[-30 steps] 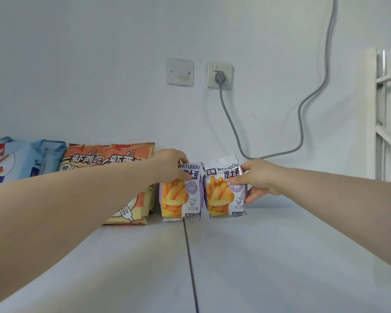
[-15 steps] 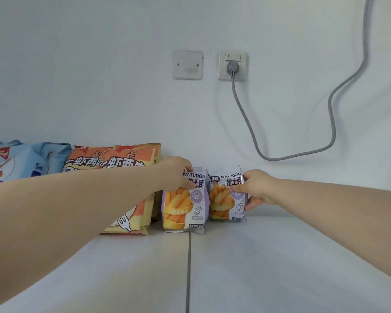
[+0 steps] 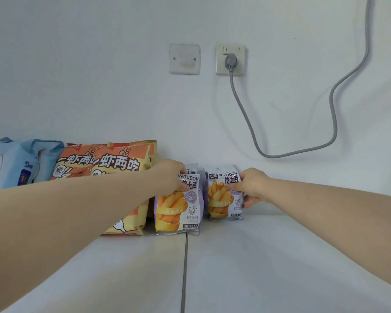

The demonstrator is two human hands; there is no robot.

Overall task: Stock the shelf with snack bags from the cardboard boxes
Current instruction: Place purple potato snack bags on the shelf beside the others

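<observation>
- your left hand is curled over the top left corner of the left watudou bag and grips it.
- that purple bag of potato sticks stands upright on the white shelf, its base just left of the shelf seam.
- the top of a third bag with the same print peeks out right behind it; the rest of it is hidden.
- your right hand holds the right watudou bag by its right edge, fingers on the front near the top and thumb lower at the side.
- this bag stands upright farther back, close to the wall, with a narrow gap between it and the left one.
- two orange shrimp snack bags stand just left of the left watudou bag, partly covered by your left forearm.
- light blue bags sit beyond them at the left edge of the view.
- on the wall above are a blank cover plate and a socket with a grey plug; its cable loops down and climbs to the right.
</observation>
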